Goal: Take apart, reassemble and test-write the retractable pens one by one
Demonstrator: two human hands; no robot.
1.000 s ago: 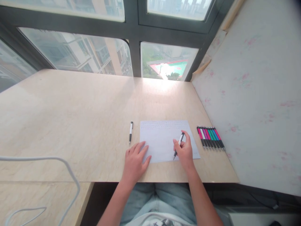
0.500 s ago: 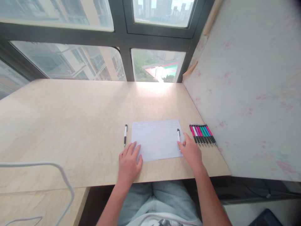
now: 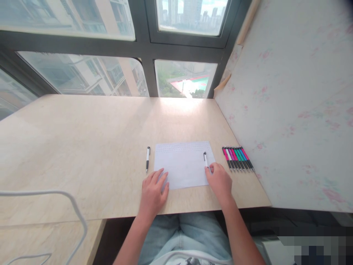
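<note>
A white sheet of paper (image 3: pixel 183 165) lies on the desk in front of me, with lines of small writing along its top. My left hand (image 3: pixel 154 187) rests with fingers spread on the sheet's lower left corner. Over the right part of the paper, my right hand (image 3: pixel 219 180) is closed on a white pen (image 3: pixel 205 159) with a dark clip; the pen's lower end is hidden by the fingers. Another white pen with a black grip (image 3: pixel 148 159) lies just left of the sheet. Right of the paper is a row of several coloured pens (image 3: pixel 237 158).
The pale desk (image 3: pixel 96 147) reaches back to the grey-framed window (image 3: pixel 149 48). A flower-patterned wall (image 3: pixel 289 110) bounds its right side. A white cable (image 3: pixel 74 206) loops over the lower left, where a second, lower surface (image 3: pixel 55 235) adjoins.
My right hand has moved slightly left and toward me, with the white pen in it shifting left over the paper. My left hand has stayed nearly still on the corner.
</note>
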